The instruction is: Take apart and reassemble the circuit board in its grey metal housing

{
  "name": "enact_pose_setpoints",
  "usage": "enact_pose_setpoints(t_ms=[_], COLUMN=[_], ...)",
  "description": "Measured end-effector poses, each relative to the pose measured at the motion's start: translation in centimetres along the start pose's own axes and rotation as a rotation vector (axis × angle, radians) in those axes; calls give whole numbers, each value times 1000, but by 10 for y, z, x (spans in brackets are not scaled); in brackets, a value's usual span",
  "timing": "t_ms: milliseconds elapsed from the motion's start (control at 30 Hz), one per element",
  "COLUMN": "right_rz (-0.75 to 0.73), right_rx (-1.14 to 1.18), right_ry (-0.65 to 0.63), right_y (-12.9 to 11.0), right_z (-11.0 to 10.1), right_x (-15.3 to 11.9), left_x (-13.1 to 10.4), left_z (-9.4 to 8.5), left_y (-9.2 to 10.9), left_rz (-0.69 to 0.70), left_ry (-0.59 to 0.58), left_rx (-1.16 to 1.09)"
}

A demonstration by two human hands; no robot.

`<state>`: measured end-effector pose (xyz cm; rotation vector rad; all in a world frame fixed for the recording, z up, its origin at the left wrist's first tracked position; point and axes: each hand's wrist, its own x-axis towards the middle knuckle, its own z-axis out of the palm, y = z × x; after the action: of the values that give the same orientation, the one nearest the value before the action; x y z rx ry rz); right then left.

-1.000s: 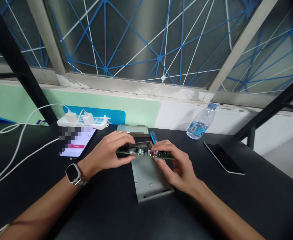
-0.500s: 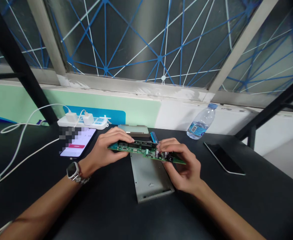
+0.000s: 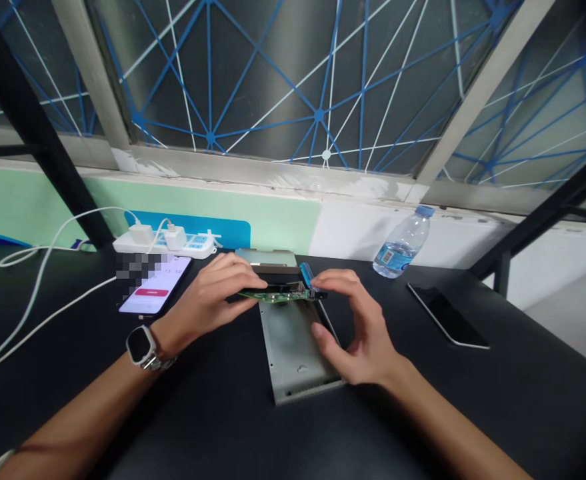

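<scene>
A green circuit board (image 3: 283, 295) is pinched at its left end by my left hand (image 3: 217, 290), fingers on top and thumb below. It is held almost edge-on above a grey metal casing (image 3: 300, 353) that lies on the black table. At the board's right end is my right hand (image 3: 360, 327), its thumb spread away from the fingers. The fingertips come close to the board and a blue ribbon-like strip (image 3: 307, 272); whether they touch is unclear. Behind the board, a grey-brown bar (image 3: 277, 269) crosses the casing, whose far part is partly hidden.
On the left lies a lit phone (image 3: 155, 290), in front of a white power strip (image 3: 197, 245) with chargers and white cables (image 3: 37, 280). A water bottle (image 3: 397, 247) stands at the back right, near a dark-screened device (image 3: 447, 317). Black frame bars (image 3: 53, 147) slant along both sides.
The board has turned and moved left and slightly up, showing less of its face. My right hand has let go of its right end and spread its thumb and fingers.
</scene>
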<state>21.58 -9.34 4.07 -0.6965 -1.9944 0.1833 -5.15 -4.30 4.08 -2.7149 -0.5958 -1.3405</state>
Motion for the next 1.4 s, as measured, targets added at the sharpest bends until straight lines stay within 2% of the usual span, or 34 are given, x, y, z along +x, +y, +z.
enact_pose_setpoints(t_ms=[200,300,367,433,500,567,633,700,800,867,1000,1133,1233,1400], right_rz=[4,-12,-19,38,177,362,532,652,731,709,518,446,423,380], right_rx=[-224,-143,-55,28,129,278,453,597,737,819,903,693,545,469], right_ry=[-79,-70,-32,24,85,130,160,181,185,128,-91,-240,-284,-254], right_y=[0,0,-1,-4,-7,-8,-8,-5,-2,-3,-10,-20,-24,-30], right_z=[9,8,7,9,13,18,23,25,25,22,17,18,23,32], right_x=[3,3,2,1,-1,-2,-2,-2,-2,-2,-1,-3,-7,-11], left_x=[4,8,10,10,10,9,9,10,10,9,6,6,9,9], left_z=[-4,-4,-2,2,6,9,12,13,16,19,28,38,45,53], left_y=[9,18,22,24,24,23,23,24,23,20,18,27,37,48], left_rz=[51,69,30,-105,-320,-526,-660,-737,-830,-907,-1037,-1089,-1098,-1084], left_ry=[-38,-21,62,177,241,193,92,29,3,-5,12,39,59,40], left_rx=[65,47,-11,-125,-296,-499,-671,-778,-854,-900,-1002,-1069,-1074,-1105])
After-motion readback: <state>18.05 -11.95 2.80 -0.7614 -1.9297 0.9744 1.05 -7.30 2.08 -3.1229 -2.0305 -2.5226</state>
